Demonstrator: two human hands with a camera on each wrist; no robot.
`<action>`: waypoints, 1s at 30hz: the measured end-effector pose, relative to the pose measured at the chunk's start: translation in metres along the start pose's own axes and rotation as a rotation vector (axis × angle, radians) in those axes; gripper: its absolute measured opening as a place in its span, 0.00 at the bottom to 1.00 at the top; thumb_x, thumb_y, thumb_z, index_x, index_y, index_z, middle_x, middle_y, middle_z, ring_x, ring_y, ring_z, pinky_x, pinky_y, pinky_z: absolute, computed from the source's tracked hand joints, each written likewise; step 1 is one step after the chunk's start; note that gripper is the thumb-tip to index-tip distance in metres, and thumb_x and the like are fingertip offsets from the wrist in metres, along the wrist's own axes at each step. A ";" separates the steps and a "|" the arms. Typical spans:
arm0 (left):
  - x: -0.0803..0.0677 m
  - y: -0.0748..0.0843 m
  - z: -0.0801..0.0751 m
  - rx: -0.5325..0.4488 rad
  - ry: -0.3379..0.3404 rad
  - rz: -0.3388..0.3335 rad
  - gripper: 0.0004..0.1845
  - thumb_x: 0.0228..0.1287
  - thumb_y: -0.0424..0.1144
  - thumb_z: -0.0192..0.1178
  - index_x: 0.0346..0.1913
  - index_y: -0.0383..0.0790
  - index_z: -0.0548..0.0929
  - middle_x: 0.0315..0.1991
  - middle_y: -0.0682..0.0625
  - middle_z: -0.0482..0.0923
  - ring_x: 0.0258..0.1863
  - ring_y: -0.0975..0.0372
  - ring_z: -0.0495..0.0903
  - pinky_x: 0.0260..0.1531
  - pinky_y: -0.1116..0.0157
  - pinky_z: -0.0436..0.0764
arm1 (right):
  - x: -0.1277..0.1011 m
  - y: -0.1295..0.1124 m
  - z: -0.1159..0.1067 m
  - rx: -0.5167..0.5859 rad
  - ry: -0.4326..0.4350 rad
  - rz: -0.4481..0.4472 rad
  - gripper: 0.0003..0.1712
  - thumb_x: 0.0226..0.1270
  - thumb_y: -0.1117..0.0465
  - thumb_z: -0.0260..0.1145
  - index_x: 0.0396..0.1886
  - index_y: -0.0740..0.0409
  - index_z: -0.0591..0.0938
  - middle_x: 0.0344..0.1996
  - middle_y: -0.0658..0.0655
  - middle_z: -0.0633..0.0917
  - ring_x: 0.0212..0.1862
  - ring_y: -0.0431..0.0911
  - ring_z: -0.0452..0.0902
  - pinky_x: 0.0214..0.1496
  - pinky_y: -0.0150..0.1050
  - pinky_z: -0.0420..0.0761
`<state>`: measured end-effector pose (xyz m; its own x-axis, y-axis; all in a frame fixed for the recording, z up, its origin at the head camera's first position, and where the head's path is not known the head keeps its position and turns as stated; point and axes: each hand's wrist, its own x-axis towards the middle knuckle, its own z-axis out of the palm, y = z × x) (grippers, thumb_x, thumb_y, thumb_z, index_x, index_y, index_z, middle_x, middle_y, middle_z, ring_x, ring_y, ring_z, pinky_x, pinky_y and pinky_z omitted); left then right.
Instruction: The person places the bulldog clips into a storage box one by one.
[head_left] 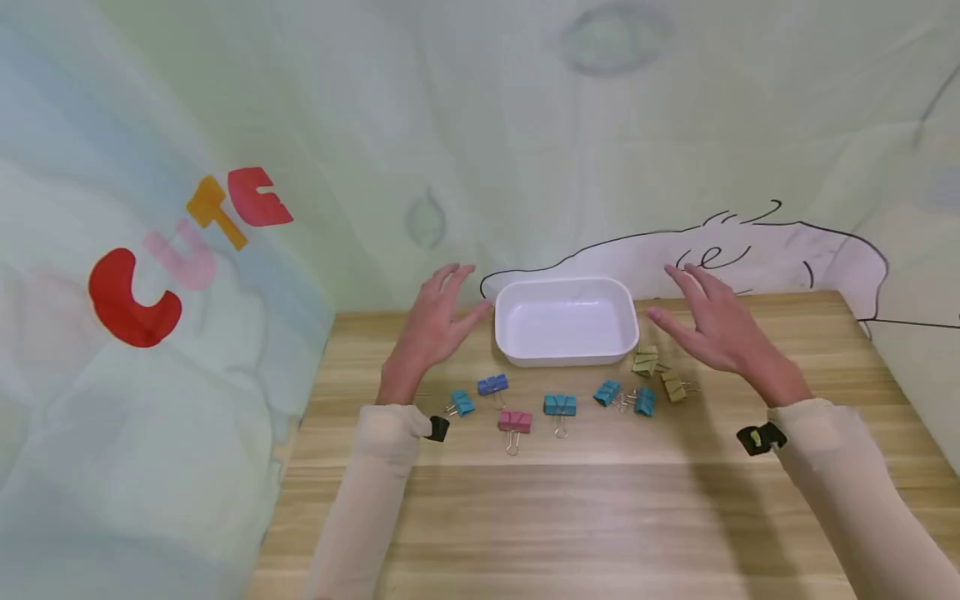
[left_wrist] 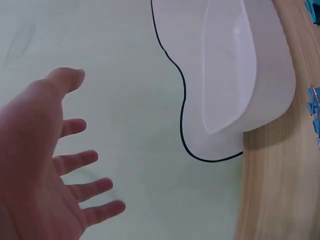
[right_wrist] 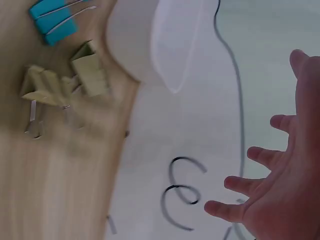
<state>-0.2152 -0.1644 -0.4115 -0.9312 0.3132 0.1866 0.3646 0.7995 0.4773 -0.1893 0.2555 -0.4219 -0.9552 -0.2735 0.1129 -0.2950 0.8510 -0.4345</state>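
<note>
Two pale sleeves reach in from the bottom of the head view, over the wooden worktop point(head_left: 525, 500). Each wrist wears a small black band.

Next comes a row of little binder clips lying on the wood. From left to right they are a blue clip point(head_left: 462, 403), a darker blue clip point(head_left: 492, 384), a pink clip point(head_left: 514, 421), a teal clip point(head_left: 559, 405), two more teal clips point(head_left: 626, 397) close together, and two green clips point(head_left: 658, 373).

Behind the clips sits a white tray point(head_left: 525, 354), at the back edge of the worktop. It has nothing in it.

One hand is on each side of the tray. Left hand point(head_left: 435, 321) has its fingers spread and straight, and it holds nothing. It is just beside the tray's left end. Right hand point(head_left: 712, 321) is spread flat too, holding nothing. It hovers near the tray's right end, above the green clips.

A soft cloth with the letters "CUTE" point(head_left: 187, 250) hangs behind.
</note>
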 end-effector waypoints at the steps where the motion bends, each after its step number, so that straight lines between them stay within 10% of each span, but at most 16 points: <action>1: -0.002 -0.005 0.001 -0.049 0.017 -0.009 0.36 0.77 0.61 0.52 0.79 0.44 0.64 0.79 0.42 0.58 0.77 0.45 0.59 0.72 0.42 0.62 | -0.002 0.005 0.003 0.024 0.007 0.010 0.46 0.78 0.36 0.55 0.83 0.57 0.56 0.78 0.73 0.57 0.75 0.75 0.52 0.68 0.77 0.55; 13: -0.016 -0.057 0.055 -0.531 0.078 -0.206 0.21 0.81 0.45 0.54 0.62 0.31 0.80 0.57 0.37 0.82 0.58 0.47 0.80 0.60 0.50 0.77 | -0.008 0.050 0.039 0.205 -0.046 0.120 0.30 0.83 0.49 0.53 0.61 0.75 0.75 0.60 0.78 0.76 0.60 0.71 0.71 0.60 0.70 0.70; 22: -0.018 -0.055 0.097 -0.556 -0.036 -0.345 0.21 0.81 0.46 0.54 0.59 0.33 0.84 0.52 0.41 0.84 0.57 0.50 0.79 0.60 0.51 0.77 | -0.011 0.051 0.058 0.215 -0.228 0.101 0.19 0.81 0.52 0.58 0.43 0.66 0.82 0.40 0.64 0.84 0.44 0.57 0.79 0.44 0.52 0.79; 30: -0.011 -0.044 0.112 -0.538 -0.038 -0.312 0.21 0.81 0.49 0.55 0.57 0.34 0.85 0.49 0.42 0.85 0.53 0.51 0.81 0.57 0.52 0.78 | -0.012 0.053 0.058 0.194 -0.292 0.106 0.18 0.81 0.54 0.58 0.38 0.65 0.83 0.35 0.59 0.83 0.38 0.52 0.76 0.36 0.44 0.76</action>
<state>-0.2209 -0.1456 -0.5303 -0.9895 0.1328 -0.0574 0.0150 0.4888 0.8723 -0.1923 0.2776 -0.4974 -0.9251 -0.3286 -0.1901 -0.1580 0.7885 -0.5944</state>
